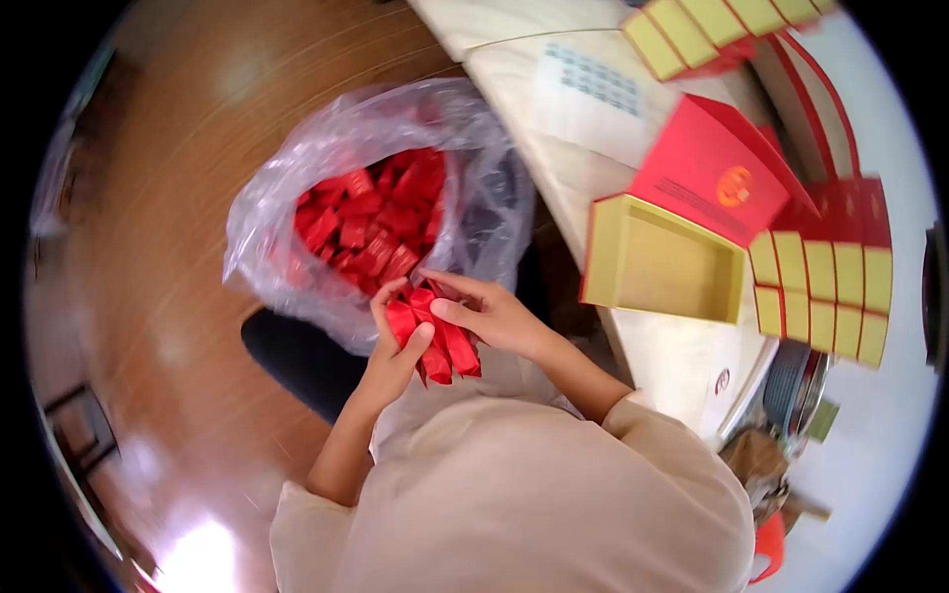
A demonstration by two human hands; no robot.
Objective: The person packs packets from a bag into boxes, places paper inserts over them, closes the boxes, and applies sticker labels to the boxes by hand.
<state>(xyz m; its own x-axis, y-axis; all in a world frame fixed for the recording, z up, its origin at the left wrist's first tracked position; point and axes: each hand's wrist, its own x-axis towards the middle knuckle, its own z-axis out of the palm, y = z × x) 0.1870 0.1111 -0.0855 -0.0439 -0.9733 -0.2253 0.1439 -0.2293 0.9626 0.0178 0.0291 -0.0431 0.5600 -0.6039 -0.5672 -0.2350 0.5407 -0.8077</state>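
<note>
Several shiny red wrapped packets (457,348) are bunched together between my two hands, just above my lap. My left hand (393,348) closes on them from the left, thumb on top. From the right, my right hand (491,314) grips the same bunch, its thumb pressed on the upper packets. Directly beyond my hands, a clear plastic bag (484,188) gapes wide, holding many more red packets (368,219). What is inside the wrappers is hidden.
On the pale table (667,371) to my right lies an open red box (682,265) with a yellow inside. Stacked red and yellow boxes (820,287) stand beyond it, near a printed sheet (593,94). A black chair seat (297,361) shows under the bag.
</note>
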